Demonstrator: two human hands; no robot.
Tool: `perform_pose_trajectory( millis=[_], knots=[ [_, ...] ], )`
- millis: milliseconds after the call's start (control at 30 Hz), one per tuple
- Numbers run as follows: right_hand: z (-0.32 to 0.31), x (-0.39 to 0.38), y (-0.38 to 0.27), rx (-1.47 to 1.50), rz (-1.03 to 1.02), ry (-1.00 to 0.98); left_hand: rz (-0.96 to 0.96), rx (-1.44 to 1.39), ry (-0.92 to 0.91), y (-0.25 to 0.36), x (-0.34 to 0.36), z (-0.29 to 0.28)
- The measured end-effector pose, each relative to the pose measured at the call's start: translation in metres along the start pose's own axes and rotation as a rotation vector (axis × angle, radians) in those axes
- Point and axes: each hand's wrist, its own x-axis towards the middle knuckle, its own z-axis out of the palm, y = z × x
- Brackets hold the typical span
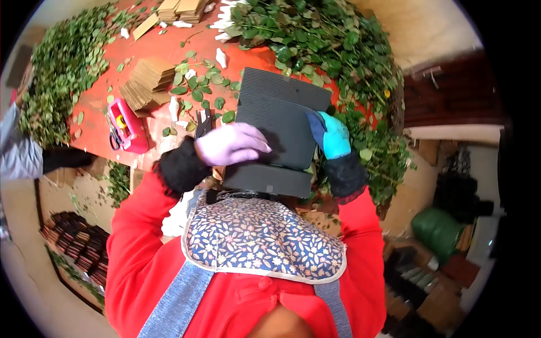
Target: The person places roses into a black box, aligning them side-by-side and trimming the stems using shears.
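Observation:
A dark grey corrugated sheet (pixel 276 127), folded into several panels, lies in front of me at the table's near edge. My left hand (pixel 231 144), in a lilac glove, rests on its left side with fingers stretched over the ridged surface. At the sheet's right edge is my right hand (pixel 335 135), in a turquoise glove with a dark blue palm. It is closed round that edge, with some fingers hidden. Black strips (pixel 203 123) lie beside my left wrist.
Leafy green stems (pixel 321 39) are heaped at the far right, more stems (pixel 67 67) at the left. A pink caddy (pixel 128 127) with scissors, brown cardboard pieces (pixel 147 84) and white wrappers (pixel 221 58) lie on the red table (pixel 158 50). Another person's sleeve (pixel 20 149) shows far left.

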Motion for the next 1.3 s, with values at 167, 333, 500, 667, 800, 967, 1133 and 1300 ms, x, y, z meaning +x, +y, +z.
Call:
perform_pose_trajectory(
  millis=[167, 333, 500, 667, 800, 967, 1133, 1300],
  knots=[
    [-0.061, -0.025, -0.088, -0.301, -0.074, 0.073, -0.219, 0.189, -0.239, -0.010, 0.022, 0.036],
    [-0.017, -0.031, -0.115, -0.388, -0.662, -0.306, -0.166, 0.258, -0.188, 0.002, 0.015, 0.043],
    [0.030, -0.009, -0.061, -0.466, -0.649, -0.358, -0.125, 0.208, -0.095, 0.009, 0.022, 0.053],
    [0.022, -0.030, -0.053, -0.433, -0.597, -0.386, -0.064, -0.154, 0.303, 0.016, -0.014, 0.021],
    [0.024, -0.036, -0.060, -0.449, -0.576, -0.400, -0.813, 0.713, 0.907, -0.026, -0.074, -0.087],
    [0.023, -0.036, -0.054, -0.538, -0.588, -0.446, -1.305, 0.760, 1.021, -0.126, -0.098, -0.189],
    [0.020, -0.036, -0.057, -0.564, -0.563, -0.466, -1.548, 0.559, 1.035, -0.166, -0.113, -0.219],
    [0.022, -0.033, -0.065, -0.540, -0.558, -0.389, -1.173, 0.253, 0.971, -0.085, -0.139, -0.220]
  ],
)
